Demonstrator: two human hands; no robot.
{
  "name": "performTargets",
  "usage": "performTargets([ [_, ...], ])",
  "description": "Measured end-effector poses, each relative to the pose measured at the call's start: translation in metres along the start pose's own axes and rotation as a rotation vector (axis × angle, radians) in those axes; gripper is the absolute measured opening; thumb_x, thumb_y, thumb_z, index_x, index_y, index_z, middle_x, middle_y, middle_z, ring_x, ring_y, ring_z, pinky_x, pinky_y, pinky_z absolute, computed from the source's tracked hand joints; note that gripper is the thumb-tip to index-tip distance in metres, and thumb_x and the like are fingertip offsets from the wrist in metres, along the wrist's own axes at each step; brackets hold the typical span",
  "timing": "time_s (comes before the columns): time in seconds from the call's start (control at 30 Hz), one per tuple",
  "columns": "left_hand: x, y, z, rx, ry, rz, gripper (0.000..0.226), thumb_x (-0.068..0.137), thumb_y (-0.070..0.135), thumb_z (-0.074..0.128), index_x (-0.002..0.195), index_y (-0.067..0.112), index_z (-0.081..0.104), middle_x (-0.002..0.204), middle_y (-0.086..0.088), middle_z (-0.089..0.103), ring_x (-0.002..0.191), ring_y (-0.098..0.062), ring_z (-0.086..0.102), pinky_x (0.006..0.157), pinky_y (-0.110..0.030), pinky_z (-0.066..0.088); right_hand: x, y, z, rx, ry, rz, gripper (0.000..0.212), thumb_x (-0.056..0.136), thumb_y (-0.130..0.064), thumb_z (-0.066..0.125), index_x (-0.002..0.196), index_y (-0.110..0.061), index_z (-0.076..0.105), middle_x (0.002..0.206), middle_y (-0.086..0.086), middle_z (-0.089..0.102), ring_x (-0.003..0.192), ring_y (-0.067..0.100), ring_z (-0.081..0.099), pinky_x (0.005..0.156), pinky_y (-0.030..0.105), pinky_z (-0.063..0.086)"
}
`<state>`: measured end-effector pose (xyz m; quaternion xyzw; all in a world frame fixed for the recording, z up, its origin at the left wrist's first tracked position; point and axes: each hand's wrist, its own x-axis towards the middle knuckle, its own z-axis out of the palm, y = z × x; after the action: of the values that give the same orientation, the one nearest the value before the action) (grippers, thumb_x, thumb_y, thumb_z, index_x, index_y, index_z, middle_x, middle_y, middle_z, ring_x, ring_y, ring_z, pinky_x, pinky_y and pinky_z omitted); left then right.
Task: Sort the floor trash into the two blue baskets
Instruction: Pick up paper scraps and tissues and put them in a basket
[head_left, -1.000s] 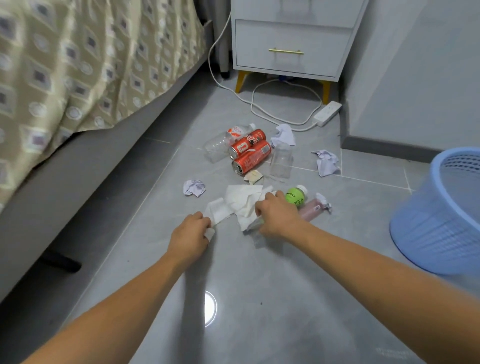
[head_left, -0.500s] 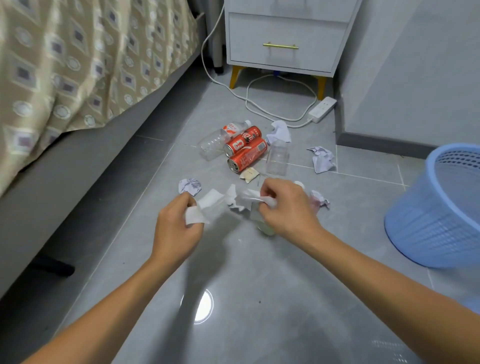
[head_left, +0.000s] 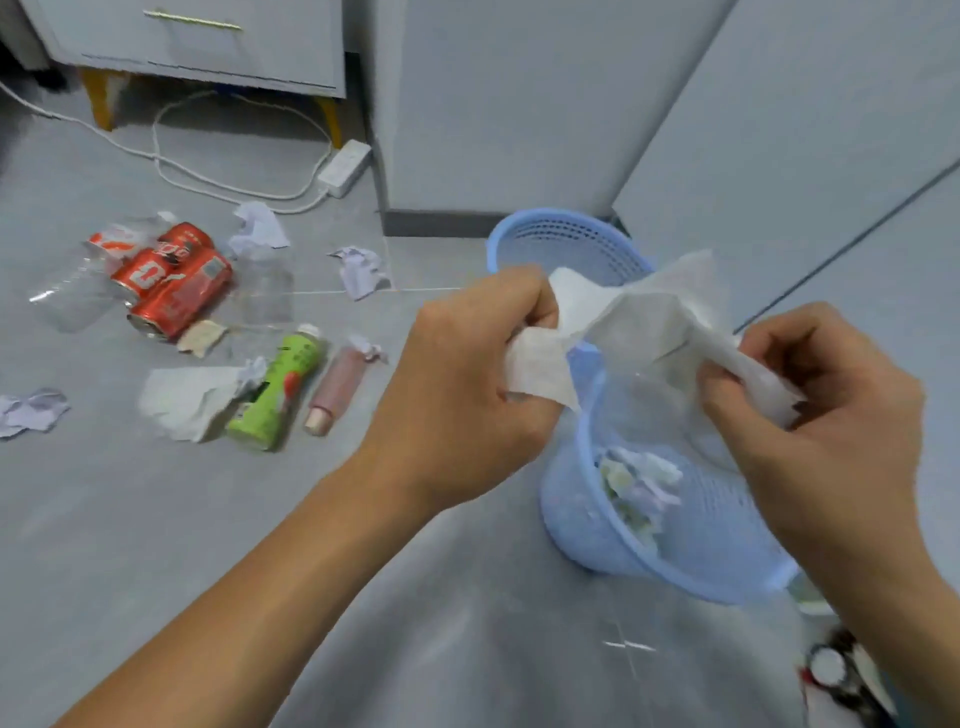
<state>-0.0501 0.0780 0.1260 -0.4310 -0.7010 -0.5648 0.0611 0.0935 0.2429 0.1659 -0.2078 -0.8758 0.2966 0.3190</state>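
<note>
Both hands are up over the near blue basket, and each one is holding an end of the same white tissue. The left hand has its fingers curled round one bunched end, and the right hand pinches the other end between thumb and fingers, so the tissue hangs stretched between them just above the basket's open top. This looks like the dropping step for a piece of paper trash. The near basket has some crumpled paper bits in its bottom, so it seems to be the paper one. A second blue basket stands just behind it (what is inside it cannot be seen from here). The next move probably calls for both hands to let go together, or to scrunch the tissue first so it falls inside and does not catch on the rim. Plenty of trash still lies on the floor to the left: two red cans, a clear bottle, a green bottle, a pink tube, another flat tissue and a few paper balls. So the sorting job looks far from done.
</note>
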Motion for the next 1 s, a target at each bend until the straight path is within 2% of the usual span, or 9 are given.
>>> performTargets([
  [0.13,0.001,0.020,0.088,0.017,-0.214,0.009,0.016,0.074,0.003,0.063,0.080,0.011,0.050,0.073,0.008,0.044,0.065,-0.016,0.039,0.054,-0.027,0.026,-0.015,0.062,-0.047,-0.068,0.096,0.175,0.018,0.085,0.000,0.067,0.079,-0.012,0.055,0.071,0.008,0.054,0.061,0.008,0.043,0.055,0.017,0.035],
  [0.3,-0.017,0.018,0.153,0.190,-0.425,-0.108,0.020,0.074,0.011,0.060,0.088,0.018,0.047,0.088,0.002,0.054,0.083,-0.027,0.050,0.061,-0.040,0.039,-0.045,0.115,-0.049,-0.186,0.053,0.321,0.021,0.081,0.000,0.069,0.078,-0.015,0.055,0.072,0.003,0.057,0.064,0.013,0.047,0.058,0.015,0.038],
  [0.43,-0.031,0.026,0.155,0.525,-0.681,-0.066,0.051,0.075,0.033,0.065,0.124,0.023,0.052,0.110,-0.008,0.056,0.112,-0.032,0.044,0.079,-0.039,0.035,-0.055,0.127,-0.049,-0.313,-0.382,0.406,0.039,0.076,-0.018,0.084,0.108,-0.031,0.066,0.105,-0.011,0.065,0.092,0.010,0.064,0.088,0.038,0.055],
  [0.47,-0.033,0.030,0.148,0.546,-0.649,-0.059,0.059,0.074,0.039,0.065,0.130,0.026,0.051,0.112,-0.008,0.056,0.113,-0.032,0.044,0.082,-0.040,0.036,-0.054,0.123,-0.050,-0.356,-0.464,0.375,0.048,0.076,-0.022,0.085,0.118,-0.034,0.065,0.114,-0.014,0.063,0.100,0.013,0.065,0.093,0.041,0.055],
  [0.53,-0.035,0.032,0.127,0.509,-0.478,-0.009,0.056,0.075,0.043,0.061,0.128,0.025,0.056,0.109,-0.005,0.059,0.109,-0.029,0.047,0.083,-0.040,0.042,-0.048,0.108,-0.050,-0.410,-0.428,0.283,0.049,0.078,-0.022,0.083,0.121,-0.039,0.066,0.119,-0.018,0.063,0.107,0.016,0.066,0.094,0.041,0.053],
  [0.63,-0.044,0.012,0.082,0.416,-0.235,0.011,0.028,0.081,0.033,0.057,0.103,0.017,0.063,0.092,-0.001,0.059,0.090,-0.026,0.050,0.072,-0.040,0.044,-0.037,0.068,-0.026,-0.248,-0.253,0.151,0.035,0.082,-0.017,0.076,0.107,-0.041,0.068,0.106,-0.021,0.069,0.101,0.010,0.069,0.092,0.033,0.052],
  [0.7,-0.055,-0.023,0.048,0.402,-0.134,-0.098,0.013,0.084,0.026,0.057,0.092,0.017,0.060,0.084,0.003,0.058,0.084,-0.022,0.051,0.067,-0.040,0.046,-0.029,0.037,0.009,-0.127,-0.279,0.051,0.019,0.089,-0.021,0.072,0.102,-0.034,0.070,0.098,-0.019,0.070,0.097,0.006,0.067,0.088,0.020,0.049],
  [0.87,-0.095,-0.130,-0.047,0.503,0.060,-0.512,0.006,0.087,0.024,0.059,0.092,0.026,0.055,0.084,0.011,0.056,0.082,-0.012,0.052,0.065,-0.032,0.042,-0.011,-0.011,0.135,0.020,-0.604,-0.142,0.014,0.084,-0.031,0.064,0.097,-0.029,0.070,0.095,-0.015,0.068,0.093,0.005,0.066,0.084,0.031,0.052],
  [1.0,-0.139,-0.210,-0.121,0.744,0.014,-0.805,0.017,0.089,0.025,0.057,0.106,0.022,0.060,0.111,-0.001,0.060,0.111,-0.024,0.051,0.080,-0.039,0.048,-0.005,-0.027,0.224,-0.132,-0.968,-0.188,0.012,0.087,-0.037,0.066,0.098,-0.037,0.063,0.102,-0.018,0.061,0.098,0.005,0.062,0.085,0.029,0.051],
])
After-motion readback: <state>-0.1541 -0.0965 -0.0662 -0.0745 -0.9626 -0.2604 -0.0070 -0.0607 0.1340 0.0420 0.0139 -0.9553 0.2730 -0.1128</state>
